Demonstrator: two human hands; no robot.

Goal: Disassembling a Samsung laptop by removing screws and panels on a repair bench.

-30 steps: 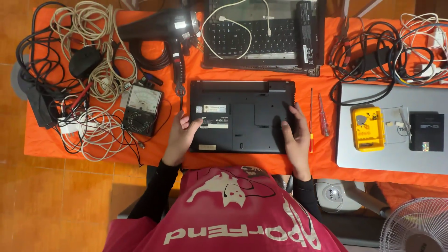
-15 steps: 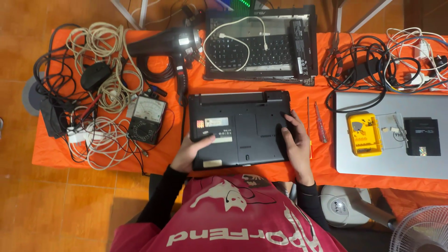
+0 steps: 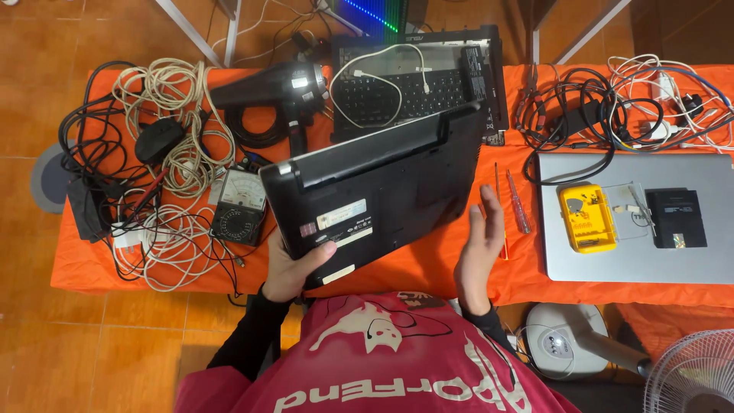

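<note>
Now grasping the black laptop (image 3: 375,195) at its near left corner with the left hand (image 3: 294,268), tilted, bottom side up, above the orange desk (image 3: 428,264). Holding the right hand (image 3: 480,245) released, fingers spread, just beside the laptop's right edge, near two screwdrivers (image 3: 511,206).

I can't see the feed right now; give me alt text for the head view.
The left hand grips the near edge of a black laptop turned underside up and tilts it above the orange cloth-covered table, while the open right hand hovers beside it. Tangled cables, an analog multimeter and a closed silver laptop surround it.
</note>
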